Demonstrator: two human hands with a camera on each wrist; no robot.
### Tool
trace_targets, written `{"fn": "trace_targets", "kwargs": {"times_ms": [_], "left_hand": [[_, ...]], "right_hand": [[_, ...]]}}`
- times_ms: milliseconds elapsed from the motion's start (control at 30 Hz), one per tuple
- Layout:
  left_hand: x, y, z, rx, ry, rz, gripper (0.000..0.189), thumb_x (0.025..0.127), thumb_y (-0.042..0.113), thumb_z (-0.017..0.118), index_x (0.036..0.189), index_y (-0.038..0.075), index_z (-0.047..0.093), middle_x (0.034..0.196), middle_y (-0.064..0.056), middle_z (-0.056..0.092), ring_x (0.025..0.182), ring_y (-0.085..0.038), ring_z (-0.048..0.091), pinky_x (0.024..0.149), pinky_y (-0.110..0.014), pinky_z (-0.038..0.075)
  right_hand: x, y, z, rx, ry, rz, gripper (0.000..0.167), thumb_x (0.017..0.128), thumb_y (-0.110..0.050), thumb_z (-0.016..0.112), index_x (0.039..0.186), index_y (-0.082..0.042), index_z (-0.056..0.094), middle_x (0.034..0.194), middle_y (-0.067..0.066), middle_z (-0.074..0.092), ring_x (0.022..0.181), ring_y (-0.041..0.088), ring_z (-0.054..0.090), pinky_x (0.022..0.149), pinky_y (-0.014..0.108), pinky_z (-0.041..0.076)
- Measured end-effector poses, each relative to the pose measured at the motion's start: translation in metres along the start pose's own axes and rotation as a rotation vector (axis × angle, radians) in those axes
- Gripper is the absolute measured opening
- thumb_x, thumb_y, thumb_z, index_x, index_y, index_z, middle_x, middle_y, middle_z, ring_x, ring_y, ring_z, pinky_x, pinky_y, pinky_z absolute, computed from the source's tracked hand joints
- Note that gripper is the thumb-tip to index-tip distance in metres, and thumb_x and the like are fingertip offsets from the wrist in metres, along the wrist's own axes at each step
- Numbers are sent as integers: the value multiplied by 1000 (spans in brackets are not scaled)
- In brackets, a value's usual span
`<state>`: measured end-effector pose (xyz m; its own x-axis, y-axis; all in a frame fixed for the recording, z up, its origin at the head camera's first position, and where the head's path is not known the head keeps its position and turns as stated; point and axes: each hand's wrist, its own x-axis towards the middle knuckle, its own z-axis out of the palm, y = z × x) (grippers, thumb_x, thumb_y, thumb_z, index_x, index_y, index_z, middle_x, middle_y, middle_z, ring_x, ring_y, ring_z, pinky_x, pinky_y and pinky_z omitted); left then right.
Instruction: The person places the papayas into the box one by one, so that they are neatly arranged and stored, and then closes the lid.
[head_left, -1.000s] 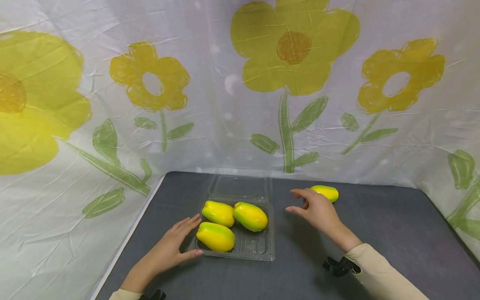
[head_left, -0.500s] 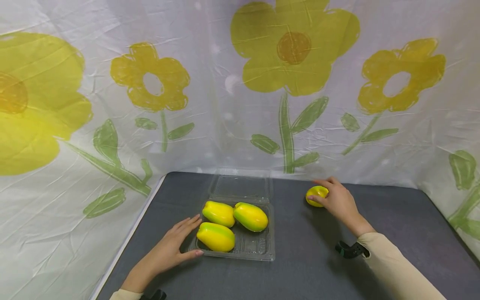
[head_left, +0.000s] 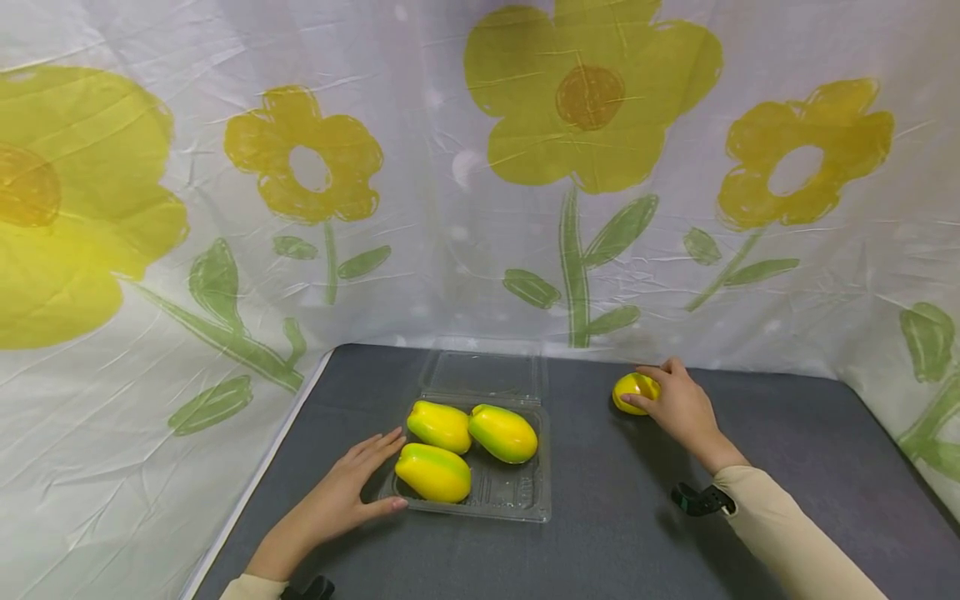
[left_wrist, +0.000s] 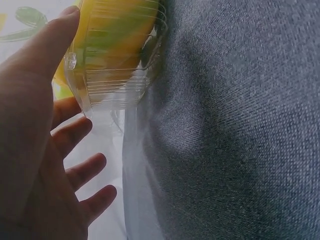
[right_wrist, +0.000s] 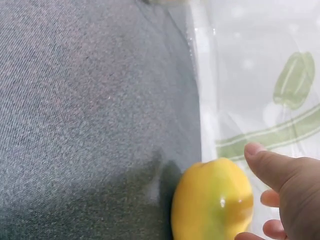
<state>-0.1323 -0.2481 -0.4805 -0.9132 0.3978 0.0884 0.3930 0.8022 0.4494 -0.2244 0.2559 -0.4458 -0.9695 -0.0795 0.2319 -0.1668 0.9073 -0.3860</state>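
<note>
A clear plastic clamshell box (head_left: 517, 493) lies with its lid (head_left: 480, 373) folded back. Three glossy yellow-green oblong fruits are in it: one back left (head_left: 441, 427), one back right (head_left: 504, 435), one front left (head_left: 433, 473); the front right is bare. My left hand (head_left: 351, 486) steadies the box's left side, fingers spread, thumb by the front corner; the left wrist view shows the box wall (left_wrist: 112, 82) between thumb and forefinger. To the right, my right hand (head_left: 684, 410) grips a fourth fruit (head_left: 627, 392), thumb in front and fingers behind, hiding part of it.
A dark grey cloth covers the table (head_left: 577, 533). Behind its back edge hangs a white curtain (head_left: 435, 275) printed with yellow flowers, which also runs along both sides. The lid reaches close to that back edge.
My right hand has moved right, from in front of the separate fruit to around it. That fruit now shows end-on, slightly left of before. My left hand and the box hold still.
</note>
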Motion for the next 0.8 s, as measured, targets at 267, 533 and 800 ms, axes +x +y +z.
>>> {"fn": "trace_targets", "kwargs": {"times_ms": [267,533,800], "left_hand": [[1,-1,1,-7,3,12,89,82,67,65,155,25,36,163,1,32,147,-42,33,106,-72,34],[1,-1,0,-16,0,17,90,81,66,67,155,24,36,163,1,32,147,-41,33,106,-73,33],[2,-3,0,-10,-4,10,90,81,67,66,155,24,36,163,1,32,147,-42,33,106,-72,34]], "right_hand": [[-4,3,5,0,4,2,57,85,-38,77,129,-3,64,97,16,47,60,19,43,50,28,31],[-7,3,6,-31,46,-33,50,86,-36,76,123,-3,67,108,22,58,68,25,57,53,34,44],[-12,7,4,-62,117,-71,43,84,-40,77,105,-3,70,112,20,69,65,24,60,52,33,47]]}}
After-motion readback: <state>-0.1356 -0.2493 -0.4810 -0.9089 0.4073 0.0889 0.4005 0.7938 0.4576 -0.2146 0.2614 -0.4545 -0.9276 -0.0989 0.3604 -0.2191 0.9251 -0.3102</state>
